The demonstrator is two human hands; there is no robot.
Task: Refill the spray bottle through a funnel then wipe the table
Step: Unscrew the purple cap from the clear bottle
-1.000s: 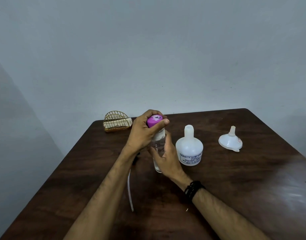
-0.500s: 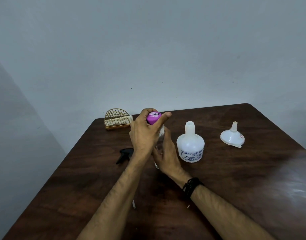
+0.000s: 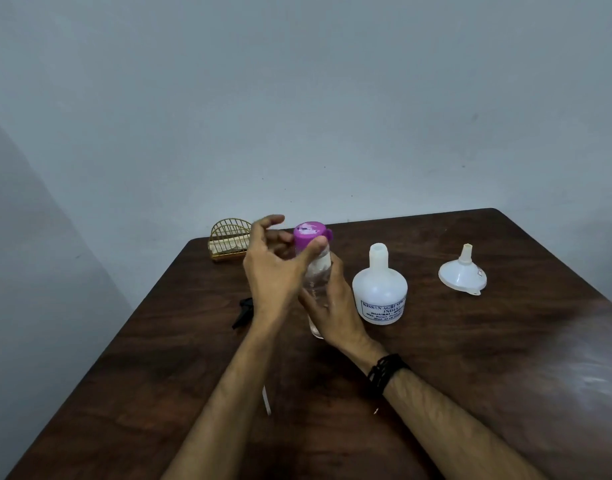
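Note:
A clear water bottle [image 3: 318, 276] with a purple cap [image 3: 309, 233] stands upright on the dark wooden table [image 3: 488, 368]. My right hand [image 3: 332, 308] grips the bottle's body from the right. My left hand [image 3: 273, 271] pinches the cap between thumb and forefinger, the other fingers raised and spread. The white spray bottle [image 3: 380, 289], its neck open, stands just right of my hands. A white funnel [image 3: 463, 273] rests upside down farther right. The black spray head [image 3: 244, 311] lies on the table to the left, its white tube [image 3: 266, 400] partly hidden under my left forearm.
A gold wire holder [image 3: 225, 239] with folded tissues stands at the table's back left corner, close to the wall. The table's left edge runs diagonally beside my left arm. A black band circles my right wrist.
My left hand has loosened on the purple cap, with fingers now lifted and spread after covering it from above. My right hand still holds the bottle in the same spot.

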